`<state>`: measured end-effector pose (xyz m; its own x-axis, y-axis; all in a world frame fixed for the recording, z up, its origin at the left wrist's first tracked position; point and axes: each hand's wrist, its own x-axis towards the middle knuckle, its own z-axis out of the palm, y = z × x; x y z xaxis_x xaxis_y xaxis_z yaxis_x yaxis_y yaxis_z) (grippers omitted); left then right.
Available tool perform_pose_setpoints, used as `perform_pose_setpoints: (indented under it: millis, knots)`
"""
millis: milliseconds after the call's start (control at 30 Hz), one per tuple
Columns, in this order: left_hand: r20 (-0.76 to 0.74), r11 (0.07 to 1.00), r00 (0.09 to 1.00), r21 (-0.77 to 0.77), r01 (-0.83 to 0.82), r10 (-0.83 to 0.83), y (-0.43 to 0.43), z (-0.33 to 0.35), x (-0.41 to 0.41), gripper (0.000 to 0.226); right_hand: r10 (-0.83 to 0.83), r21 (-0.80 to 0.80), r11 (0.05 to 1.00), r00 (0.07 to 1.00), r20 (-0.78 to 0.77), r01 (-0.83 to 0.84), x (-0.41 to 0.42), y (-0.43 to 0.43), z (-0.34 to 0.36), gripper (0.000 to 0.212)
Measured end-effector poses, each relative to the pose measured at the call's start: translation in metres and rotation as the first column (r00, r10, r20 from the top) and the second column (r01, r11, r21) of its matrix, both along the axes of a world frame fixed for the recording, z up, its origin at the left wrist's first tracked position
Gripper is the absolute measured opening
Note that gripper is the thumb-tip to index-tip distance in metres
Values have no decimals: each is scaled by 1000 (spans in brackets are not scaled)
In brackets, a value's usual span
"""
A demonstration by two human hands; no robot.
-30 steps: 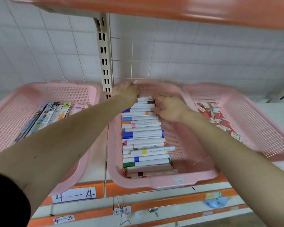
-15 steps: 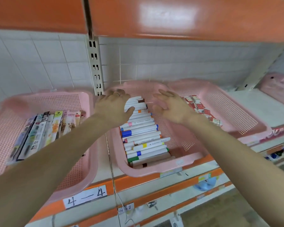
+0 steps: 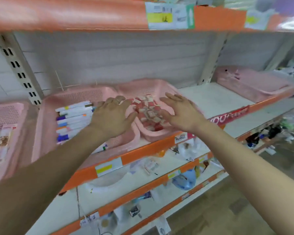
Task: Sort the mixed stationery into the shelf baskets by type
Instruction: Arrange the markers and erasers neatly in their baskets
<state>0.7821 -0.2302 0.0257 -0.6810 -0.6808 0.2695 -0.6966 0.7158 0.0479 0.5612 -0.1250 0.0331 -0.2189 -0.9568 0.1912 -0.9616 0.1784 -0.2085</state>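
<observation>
Both grips are apart and hold nothing, fingers spread, at mid-frame. The left hand [image 3: 111,116] hovers over the right side of the pink marker basket [image 3: 78,96], the right hand [image 3: 182,112] over the neighbouring pink basket [image 3: 153,135]. The markers [image 3: 73,116] lie stacked centre-left. Between the hands sit small red-and-white pieces [image 3: 148,112], possibly erasers; blur hides detail.

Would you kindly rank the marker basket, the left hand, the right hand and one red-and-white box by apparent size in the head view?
1. The marker basket looks largest.
2. The left hand and the right hand look alike, so I leave them tied.
3. A single red-and-white box looks smallest; it lies slightly farther away, but is clearly small.
</observation>
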Motion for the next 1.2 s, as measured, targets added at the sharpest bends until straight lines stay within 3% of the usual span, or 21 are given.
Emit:
perform_pose_setpoints:
  millis: [167, 633, 1033, 1200]
  knots:
    - [-21, 998, 998, -17, 57, -57, 56, -2, -104, 53, -95, -10, 995, 995, 34, 96, -97, 77, 0, 55]
    - [-65, 952, 950, -38, 304, -306, 156, 5, -331, 55, -329, -6, 944, 943, 42, 330, -275, 226, 8, 56]
    - [-74, 883, 880, -25, 469, -470, 151, -9, -481, 56, -439, 13, 898, 896, 58, 439, -394, 229, -6, 57]
    - [-73, 867, 866, 18, 497, -495, 120, -11, -537, 54, -405, -42, 908, 897, 176, 418, -445, 193, -6, 55]
